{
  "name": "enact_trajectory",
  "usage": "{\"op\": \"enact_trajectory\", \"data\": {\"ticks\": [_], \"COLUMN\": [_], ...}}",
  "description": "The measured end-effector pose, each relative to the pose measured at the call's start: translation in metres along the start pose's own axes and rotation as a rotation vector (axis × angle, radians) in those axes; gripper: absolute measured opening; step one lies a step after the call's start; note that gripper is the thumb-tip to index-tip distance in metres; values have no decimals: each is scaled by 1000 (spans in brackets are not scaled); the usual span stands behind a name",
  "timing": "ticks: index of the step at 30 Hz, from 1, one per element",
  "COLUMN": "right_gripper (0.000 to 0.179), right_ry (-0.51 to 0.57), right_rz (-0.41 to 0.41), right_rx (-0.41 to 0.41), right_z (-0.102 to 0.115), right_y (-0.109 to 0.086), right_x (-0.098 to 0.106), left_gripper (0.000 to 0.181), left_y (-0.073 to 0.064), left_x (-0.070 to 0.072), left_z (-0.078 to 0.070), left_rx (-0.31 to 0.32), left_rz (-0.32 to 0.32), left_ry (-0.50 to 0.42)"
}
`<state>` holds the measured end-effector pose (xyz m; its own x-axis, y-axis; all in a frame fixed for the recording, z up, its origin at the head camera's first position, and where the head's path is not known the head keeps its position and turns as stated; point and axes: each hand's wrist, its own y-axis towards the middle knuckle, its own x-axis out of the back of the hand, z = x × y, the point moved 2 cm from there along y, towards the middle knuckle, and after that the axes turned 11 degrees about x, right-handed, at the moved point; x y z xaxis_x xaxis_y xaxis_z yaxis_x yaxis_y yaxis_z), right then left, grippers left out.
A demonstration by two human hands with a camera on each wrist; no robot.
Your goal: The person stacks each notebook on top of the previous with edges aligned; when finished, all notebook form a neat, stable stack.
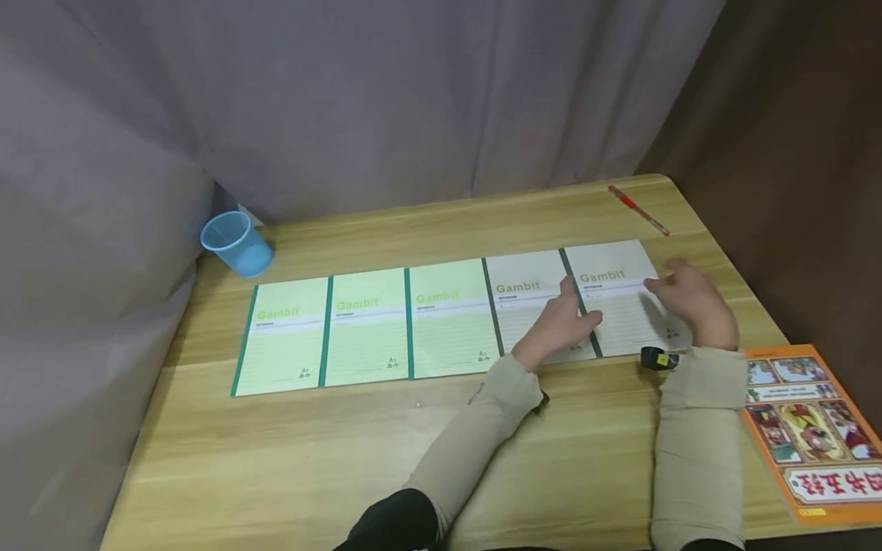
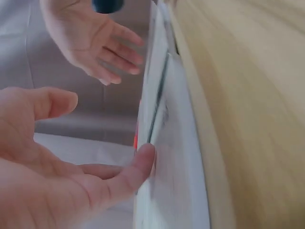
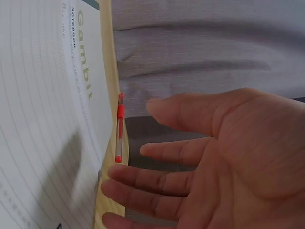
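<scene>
Head view: five notebooks (image 1: pixel 446 325) are lying side by side across the frame's centre, three green, two grey. Your left hand (image 1: pixel 560 320) is reaching over the grey ones, thumb apart from the fingers, a fingertip touching. Your right hand (image 1: pixel 696 304) is hovering at the row's right end, fingers spread. A pen (image 1: pixel 638 210) is lying upper right.
</scene>
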<state>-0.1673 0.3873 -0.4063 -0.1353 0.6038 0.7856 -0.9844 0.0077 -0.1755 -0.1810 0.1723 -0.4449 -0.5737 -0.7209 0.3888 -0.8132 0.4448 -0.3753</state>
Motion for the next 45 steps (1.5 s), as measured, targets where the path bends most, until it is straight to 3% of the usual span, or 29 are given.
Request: {"op": "enact_trajectory", "data": {"ticks": [10,19,24,30,45], "right_gripper": [66,66,54,37,56], "right_ry": [-27,-74,-62,-51,122], "right_rz": [10,20,-32,-116,-134], "right_rx": [15,-1,-19,24,-120], "right_z": [-3,-5,-8,-14,-14], "right_y": [4,8,8,8,2], "right_x": [-6,-6,-8,-11,-13], "left_gripper": [81,78,77,78,83], "left_y": [0,-1,-1,0,7], "left_x": [-8,-8,-8,-10,-2], "left_z": [-5,-7,-7,-8,3], "left_rx": [67,33,26,22,-7], "left_rz": [-24,-46,-56,-50,-32], "left_ry": [-97,-136,-173,-199,-243]}}
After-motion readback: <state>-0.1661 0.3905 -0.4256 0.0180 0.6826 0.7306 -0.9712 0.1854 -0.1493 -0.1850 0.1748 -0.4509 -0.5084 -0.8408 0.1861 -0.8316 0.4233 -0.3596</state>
